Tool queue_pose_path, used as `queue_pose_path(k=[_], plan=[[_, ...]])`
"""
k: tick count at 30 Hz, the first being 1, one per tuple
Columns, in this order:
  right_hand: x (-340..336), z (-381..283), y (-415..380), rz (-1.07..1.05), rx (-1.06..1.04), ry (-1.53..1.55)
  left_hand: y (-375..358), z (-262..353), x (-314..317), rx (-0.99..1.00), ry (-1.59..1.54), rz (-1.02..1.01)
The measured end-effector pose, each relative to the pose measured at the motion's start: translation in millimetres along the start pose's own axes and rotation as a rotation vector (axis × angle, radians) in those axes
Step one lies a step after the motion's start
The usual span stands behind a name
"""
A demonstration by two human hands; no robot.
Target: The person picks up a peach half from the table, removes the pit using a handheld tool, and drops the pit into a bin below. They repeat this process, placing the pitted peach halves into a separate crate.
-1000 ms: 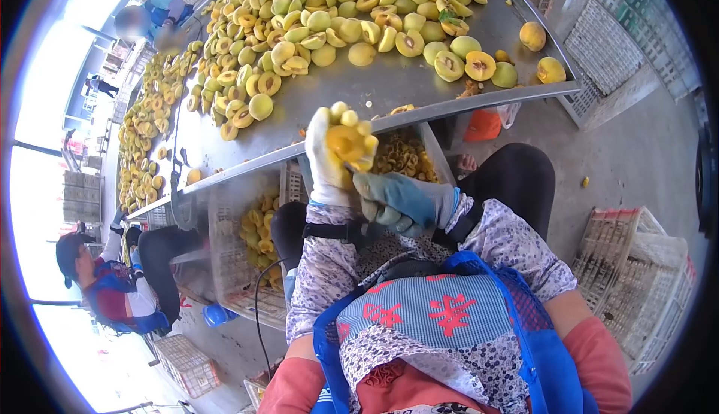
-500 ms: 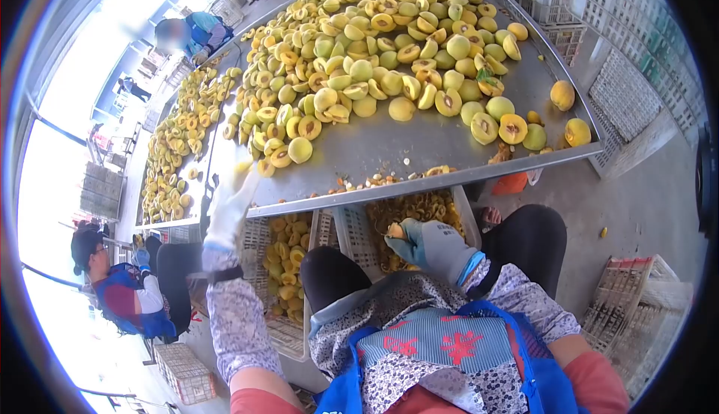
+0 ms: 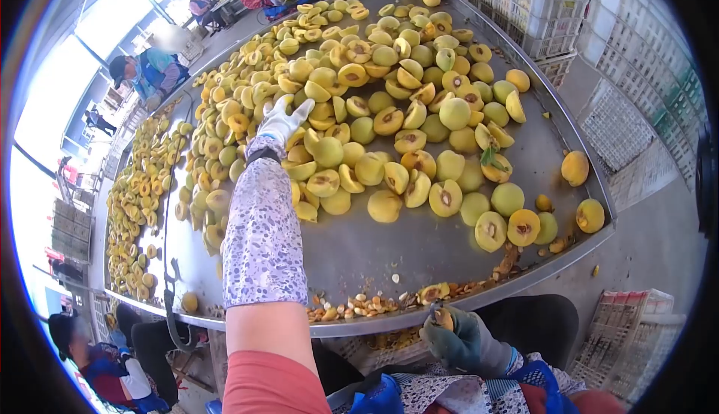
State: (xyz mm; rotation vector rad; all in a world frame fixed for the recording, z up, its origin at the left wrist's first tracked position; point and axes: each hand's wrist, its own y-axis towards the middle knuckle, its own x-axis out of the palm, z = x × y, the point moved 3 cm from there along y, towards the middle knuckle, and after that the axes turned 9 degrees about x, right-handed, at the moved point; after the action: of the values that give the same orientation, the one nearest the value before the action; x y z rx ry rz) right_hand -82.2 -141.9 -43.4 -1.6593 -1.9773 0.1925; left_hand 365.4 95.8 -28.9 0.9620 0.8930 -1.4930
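Note:
My left hand [image 3: 281,120], in a white glove, reaches over the metal table onto the heap of halved yellow peaches [image 3: 352,75]. Its thumb and fingers are spread, touching or just above the fruit, and nothing is held in them. At the table's near edge, my right hand [image 3: 466,341], in a grey-green glove, is closed around a small tool [image 3: 440,315] with a dark tip and a tan part; its exact kind is not clear. Just beyond it lie pits and scraps [image 3: 374,305] along the table rim.
A raised rim [image 3: 479,299] borders the metal table. Stacked white crates [image 3: 524,10] stand at the far right, and another crate [image 3: 625,332] is on the floor. Co-workers sit at the left [image 3: 101,365] and farther back [image 3: 146,77]. A dark hook [image 3: 174,309] hangs at the table's near edge.
My left hand has moved forward from the table's near edge onto the peach heap. The view has shifted toward the table, and my right hand now appears lower, beside the rim.

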Motion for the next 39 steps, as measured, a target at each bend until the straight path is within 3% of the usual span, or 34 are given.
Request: queue_pose_path(k=[2, 6, 10, 12, 18, 22, 24, 25, 28, 30, 32, 36, 38, 39], plan=[[3, 1, 4, -0.046, -0.012, 0.010, -1, 19, 0, 0.005, -0.007, 0.018], [16, 1, 15, -0.001, -0.055, -0.104, -10, 8, 11, 0.248, 0.094, -0.095], [34, -3, 16, 0.040, 0.003, -0.008, -54, 32, 30, 0.462, -0.054, -0.259], [34, 2, 17, 0.069, 0.108, 0.221, -85, 54, 35, 0.490, 0.001, -0.299], [41, 0, 14, 0.088, 0.019, 0.222, -176, 91, 34, 0.597, 0.096, -0.503], [41, 2, 7, 0.069, -0.073, 0.238, -197, 77, 21, 0.547, -0.044, -0.358], [39, 2, 1, 0.106, -0.044, 0.250, -203, 65, 16, 0.480, -0.320, -0.265], [37, 5, -1, 0.102, -0.047, 0.252, -211, 66, 10, 0.568, -0.259, -0.133], [35, 10, -9, 0.028, -0.114, 0.257, -238, 62, -2, 0.514, -0.093, -0.081], [33, 7, -15, 0.127, -0.086, 0.147, -260, 56, -9, 0.518, -0.014, -0.058], [32, 9, -16, 0.114, -0.088, 0.217, -283, 57, -21, 0.404, -0.021, -0.108], [29, 17, -8, 0.081, -0.199, 0.186, -290, 35, -24, 0.370, 0.014, 0.058], [35, 15, -9, 0.116, -0.193, 0.099, -306, 30, -32, 0.379, -0.040, 0.090], [36, 18, -7, 0.113, -0.202, 0.101, -313, 23, -34, 0.384, -0.240, 0.189]])
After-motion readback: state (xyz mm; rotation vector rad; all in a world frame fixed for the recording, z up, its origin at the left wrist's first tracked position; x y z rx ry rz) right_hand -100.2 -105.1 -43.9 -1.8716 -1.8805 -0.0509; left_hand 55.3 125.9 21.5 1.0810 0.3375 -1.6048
